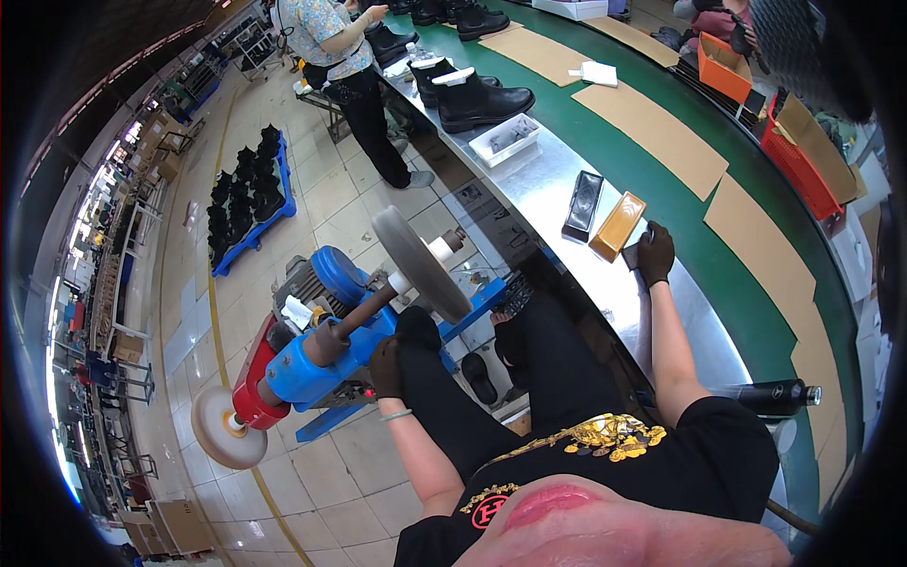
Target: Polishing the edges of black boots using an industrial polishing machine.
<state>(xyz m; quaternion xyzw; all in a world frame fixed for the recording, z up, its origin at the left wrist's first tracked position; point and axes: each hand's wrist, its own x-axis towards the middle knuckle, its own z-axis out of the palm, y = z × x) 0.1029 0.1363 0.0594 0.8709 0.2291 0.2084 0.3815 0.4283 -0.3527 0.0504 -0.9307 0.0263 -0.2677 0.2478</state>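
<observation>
Steel-topped bench (557, 194) curves away along the green conveyor belt (756, 250), which carries flat brown cardboard sheets (647, 132). Below it on the tiled floor stands a blue and red buffing machine (312, 354) with a grey wheel (420, 265) at one end of its shaft and a pale wheel (225, 430) at the other. Black boots (482, 102) stand further up the bench, more sit on a blue pallet (248, 198), and another person (345, 66) works beside them.

On the bench near the right hand lie an orange-brown rectangular block (617, 227), likely wax or polish, and a black tray (582, 203) just beside it; a white open box (505, 140) sits further off. Orange and red crates (727, 66) line the far side of the belt, and a black bottle (779, 397) lies at the bench's near end.

The right hand (654, 253), in a dark glove, rests on the bench with fingers closed on a small dark flat piece (631, 253) touching the block's near end. That piece looks light and thin, probably stiff, best pinched at its edges. The gloved left hand (385, 367) is wrapped around a black boot (420, 331) held on the lap beside the machine's shaft; the boot should be fairly heavy, firm in the sole and supple in the upper, best gripped by the shaft or heel
</observation>
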